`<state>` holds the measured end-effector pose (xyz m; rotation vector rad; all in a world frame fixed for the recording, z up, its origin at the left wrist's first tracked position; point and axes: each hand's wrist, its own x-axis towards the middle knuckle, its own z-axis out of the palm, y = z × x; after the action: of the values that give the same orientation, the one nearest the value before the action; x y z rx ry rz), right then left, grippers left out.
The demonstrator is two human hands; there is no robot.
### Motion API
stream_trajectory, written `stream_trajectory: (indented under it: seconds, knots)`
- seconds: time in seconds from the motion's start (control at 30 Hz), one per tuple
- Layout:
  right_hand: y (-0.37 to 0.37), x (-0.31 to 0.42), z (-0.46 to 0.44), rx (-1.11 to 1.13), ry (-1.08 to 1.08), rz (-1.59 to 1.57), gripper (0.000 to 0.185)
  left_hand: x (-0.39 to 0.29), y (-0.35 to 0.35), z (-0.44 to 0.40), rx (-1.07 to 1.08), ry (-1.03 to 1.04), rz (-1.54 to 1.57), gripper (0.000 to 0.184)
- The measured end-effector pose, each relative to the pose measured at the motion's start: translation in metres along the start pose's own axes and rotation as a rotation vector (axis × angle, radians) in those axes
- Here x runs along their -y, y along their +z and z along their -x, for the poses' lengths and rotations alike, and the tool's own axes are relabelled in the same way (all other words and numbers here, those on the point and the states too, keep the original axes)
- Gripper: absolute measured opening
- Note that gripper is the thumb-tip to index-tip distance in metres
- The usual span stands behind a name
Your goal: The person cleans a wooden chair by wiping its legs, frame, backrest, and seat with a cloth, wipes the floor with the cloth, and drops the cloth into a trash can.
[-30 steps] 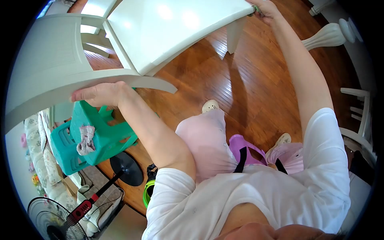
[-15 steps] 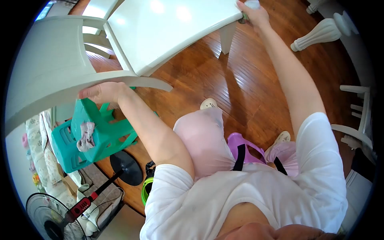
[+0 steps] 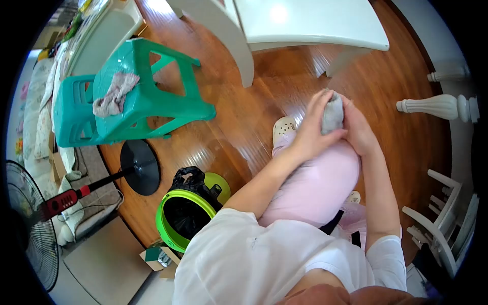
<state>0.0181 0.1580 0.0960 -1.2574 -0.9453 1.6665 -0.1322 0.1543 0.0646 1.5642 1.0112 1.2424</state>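
Note:
My left hand [image 3: 316, 124] and my right hand [image 3: 357, 127] meet above my knee, both wrapped round a bunched grey cloth [image 3: 333, 114]. The fingers of both hands are curled against the cloth's sides. Just beyond them stands a white chair, its glossy seat [image 3: 305, 23] at the top of the view; neither hand touches it. On the green plastic stool [image 3: 152, 104] at the left lies a crumpled pinkish-grey rag [image 3: 116, 94].
A lime-rimmed bin [image 3: 170, 231] with a black bag is at lower left. Beyond it are a standing fan [image 3: 63, 201] and its round black base [image 3: 140, 168]. White turned legs [image 3: 432, 107] and another white chair [image 3: 445, 223] are on the right.
Both hands have left the white chair and come together round the grey cloth. The view has shifted left and down, bringing the bin into view. The chair now appears farther right.

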Motion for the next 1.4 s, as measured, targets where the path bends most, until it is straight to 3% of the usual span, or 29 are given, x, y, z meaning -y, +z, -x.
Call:
stream_trajectory:
  seconds: [0.03, 0.1, 0.13, 0.17, 0.2, 0.27, 0.33, 0.37, 0.4, 0.43, 0.47, 0.5, 0.57, 0.6, 0.63, 0.77, 0.8, 0.87, 0.9, 0.97, 1.0, 1.07, 1.1, 1.23, 1.3, 1.4]
  knots:
    - [0.014, 0.014, 0.014, 0.067, -0.093, 0.31, 0.054, -0.002, 0.005, 0.004, -0.034, 0.034, 0.033, 0.068]
    - [0.018, 0.021, 0.023, 0.099, -0.09, 0.498, 0.057, -0.001, 0.003, 0.012, -0.016, -0.04, 0.086, 0.069]
    - [0.023, 0.03, 0.031, 0.102, -0.09, 0.506, 0.057, 0.004, 0.002, 0.017, 0.016, -0.197, 0.199, 0.066]
    - [0.028, 0.041, 0.041, -0.018, -0.021, 0.566, 0.058, 0.01, 0.002, 0.021, 0.047, -0.355, 0.31, 0.063]
    - [0.031, 0.045, 0.051, -0.144, 0.048, 0.616, 0.06, 0.02, 0.0, 0.028, -0.007, -0.366, 0.151, 0.059]
    - [-0.015, 0.034, 0.076, -0.26, 0.009, 0.535, 0.053, 0.135, -0.022, 0.056, -0.178, -0.465, 0.191, 0.056]
    - [-0.035, 0.03, 0.087, -0.302, 0.017, 0.462, 0.041, 0.182, -0.038, 0.067, -0.277, -0.428, -0.022, 0.052]
    - [-0.076, 0.006, 0.118, -0.379, 0.121, 0.456, 0.037, 0.185, -0.065, 0.052, -0.416, -0.69, 0.016, 0.05]
    - [-0.093, -0.005, 0.13, -0.404, 0.141, 0.494, 0.034, 0.229, -0.076, 0.058, -0.431, -0.571, -0.45, 0.057]
    - [-0.103, -0.019, 0.154, -0.428, 0.183, 0.496, 0.033, 0.25, -0.079, 0.064, -0.399, -0.614, -0.333, 0.066]
    - [-0.118, -0.037, 0.167, -0.47, 0.23, 0.486, 0.031, 0.299, -0.09, 0.069, -0.373, -0.617, -0.641, 0.074]
    - [-0.13, -0.044, 0.169, -0.461, 0.291, 0.434, 0.029, 0.317, -0.084, 0.066, -0.301, -0.759, -0.606, 0.08]
    - [-0.142, -0.078, 0.198, -0.507, 0.408, 0.39, 0.025, 0.324, -0.035, 0.038, -0.165, -0.923, -1.029, 0.083]
    - [-0.145, -0.109, 0.217, -0.558, 0.479, 0.391, 0.024, 0.313, -0.024, 0.024, -0.069, -0.929, -0.985, 0.081]
    - [-0.147, -0.121, 0.219, -0.558, 0.481, 0.389, 0.024, 0.295, -0.017, 0.007, 0.006, -0.927, -0.932, 0.079]
    - [-0.138, -0.135, 0.211, -0.507, 0.651, 0.316, 0.026, 0.333, 0.032, -0.028, 0.493, -0.404, -1.041, 0.06]
    - [-0.134, -0.136, 0.198, -0.44, 0.603, 0.336, 0.027, 0.345, 0.041, -0.021, 0.505, -0.401, -1.051, 0.06]
    - [-0.134, -0.134, 0.171, -0.332, 0.594, 0.408, 0.03, 0.36, 0.045, -0.006, 0.476, -0.424, -0.373, 0.06]
    - [-0.137, -0.128, 0.164, -0.337, 0.583, 0.385, 0.03, 0.352, 0.043, -0.003, 0.491, -0.414, -0.391, 0.06]
    - [-0.137, -0.114, 0.155, -0.279, 0.524, 0.599, 0.033, 0.33, 0.043, -0.001, 1.117, -0.013, -0.674, 0.069]
    - [-0.139, -0.106, 0.152, -0.311, 0.546, 0.541, 0.036, 0.32, 0.047, -0.008, 1.139, -0.005, -0.681, 0.069]
    - [-0.136, -0.087, 0.146, -0.334, 0.521, 0.537, 0.036, 0.305, 0.038, -0.023, 0.653, -0.134, -0.523, 0.051]
    - [-0.138, -0.083, 0.144, -0.34, 0.489, 0.554, 0.037, 0.333, 0.024, -0.039, 0.42, -0.333, -0.404, 0.043]
    - [-0.136, -0.078, 0.137, -0.294, 0.444, 0.601, 0.039, 0.355, -0.027, -0.13, 0.182, -0.125, -0.907, 0.036]
    - [-0.129, -0.066, 0.135, -0.135, 0.435, 0.517, 0.041, 0.364, -0.048, -0.179, 0.14, -0.201, -0.938, 0.042]
    - [-0.137, -0.057, 0.133, -0.122, 0.425, 0.609, 0.043, 0.383, -0.028, -0.245, 0.297, -0.458, -0.741, 0.05]
